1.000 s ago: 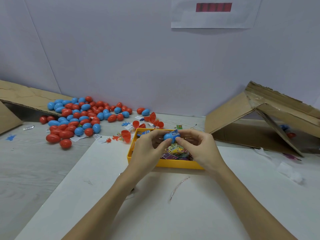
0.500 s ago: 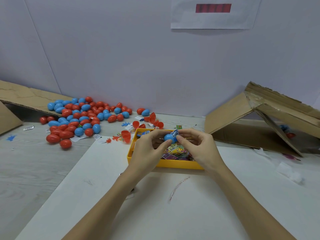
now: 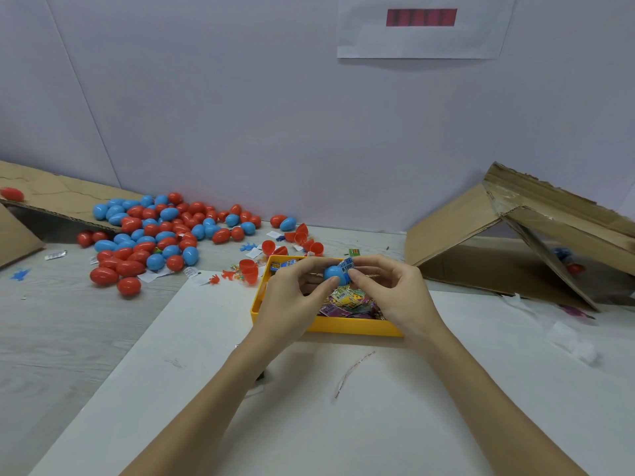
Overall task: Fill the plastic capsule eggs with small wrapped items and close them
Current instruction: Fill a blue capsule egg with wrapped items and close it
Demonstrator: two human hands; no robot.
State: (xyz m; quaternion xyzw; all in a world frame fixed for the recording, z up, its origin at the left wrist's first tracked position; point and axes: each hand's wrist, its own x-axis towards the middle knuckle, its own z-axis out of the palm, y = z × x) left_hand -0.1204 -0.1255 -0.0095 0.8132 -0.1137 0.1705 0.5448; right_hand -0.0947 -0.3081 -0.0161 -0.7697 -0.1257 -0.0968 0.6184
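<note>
On the bench (image 3: 68, 338), a heap of red and blue eggs (image 3: 154, 235) lies toward the far left corner. A yellow tray (image 3: 343, 328) of wrapped items sits mid-bench. Above it, the left hand (image 3: 292, 300) pinches a blue egg half (image 3: 333, 273); the right hand (image 3: 391, 293) pinches a blue wrapped item (image 3: 346, 266) against it.

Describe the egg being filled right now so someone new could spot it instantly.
Start at the yellow tray of wrapped items at the near centre of the table. Just above its far end, the left hand and right hand meet around one blue egg. Unlike the red and blue eggs piled loose at the far left, it is held up in the fingers with a blue-and-white wrapped item sticking out of it.
</note>
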